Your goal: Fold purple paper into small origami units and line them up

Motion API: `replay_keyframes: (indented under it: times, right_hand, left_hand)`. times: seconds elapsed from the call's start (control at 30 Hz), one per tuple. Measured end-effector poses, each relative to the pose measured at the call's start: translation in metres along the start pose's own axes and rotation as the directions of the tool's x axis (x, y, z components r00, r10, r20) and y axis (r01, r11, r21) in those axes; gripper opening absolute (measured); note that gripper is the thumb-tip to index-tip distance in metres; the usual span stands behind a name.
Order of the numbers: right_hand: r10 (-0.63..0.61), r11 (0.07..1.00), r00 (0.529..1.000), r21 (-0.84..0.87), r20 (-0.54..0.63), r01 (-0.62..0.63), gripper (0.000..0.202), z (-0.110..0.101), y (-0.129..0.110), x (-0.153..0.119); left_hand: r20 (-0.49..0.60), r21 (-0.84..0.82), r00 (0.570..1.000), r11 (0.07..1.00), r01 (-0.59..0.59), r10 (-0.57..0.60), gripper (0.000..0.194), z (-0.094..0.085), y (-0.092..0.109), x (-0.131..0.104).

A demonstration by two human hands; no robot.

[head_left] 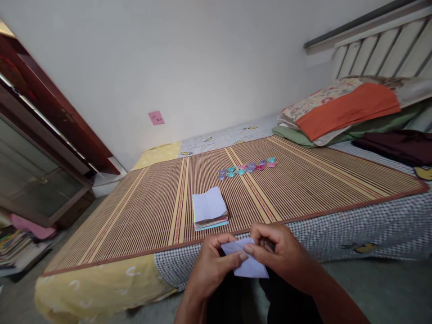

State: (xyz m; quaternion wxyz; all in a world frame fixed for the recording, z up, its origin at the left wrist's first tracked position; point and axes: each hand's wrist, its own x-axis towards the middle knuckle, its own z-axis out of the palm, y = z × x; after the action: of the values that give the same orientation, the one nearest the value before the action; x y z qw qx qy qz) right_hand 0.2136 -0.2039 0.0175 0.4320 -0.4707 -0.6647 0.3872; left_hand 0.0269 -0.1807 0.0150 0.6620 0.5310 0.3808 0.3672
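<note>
A pale lavender sheet of paper (pixel 253 267), partly folded, is held in front of the bed's near edge. My left hand (pixel 216 263) pinches its left side, thumb on top. My right hand (pixel 278 247) grips the upper right part, its thumb pressed on the paper near my left thumb. Beyond my hands, a stack of coloured paper (pixel 209 204) with a pale sheet on top lies on the striped mat (pixel 155 207). Farther back, small folded paper pieces (pixel 250 167) in purple, teal and pink stand in two rows.
An orange-banded pillow (pixel 351 110) and folded green bedding lie at the back right, beside dark cloth (pixel 398 146). A pink note (pixel 156 118) is on the wall. A glass-fronted cabinet (pixel 30 166) stands at the left.
</note>
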Motion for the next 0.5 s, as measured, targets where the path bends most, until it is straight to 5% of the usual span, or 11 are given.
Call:
replay_keyframes:
  times: [0.2, 0.5]
  right_hand:
    - [-0.004, 0.995, 1.000, 0.101, 0.001, 0.004, 0.038, 0.002, 0.002, 0.001]
    - [0.001, 0.984, 1.000, 0.178, 0.007, -0.002, 0.021, -0.007, 0.002, -0.006]
  left_hand:
    - [-0.041, 0.061, 0.999, 0.998, -0.022, 0.024, 0.034, -0.002, 0.003, -0.002]
    - [-0.238, -0.396, 0.971, 0.912, -0.107, 0.011, 0.036, -0.010, -0.015, 0.015]
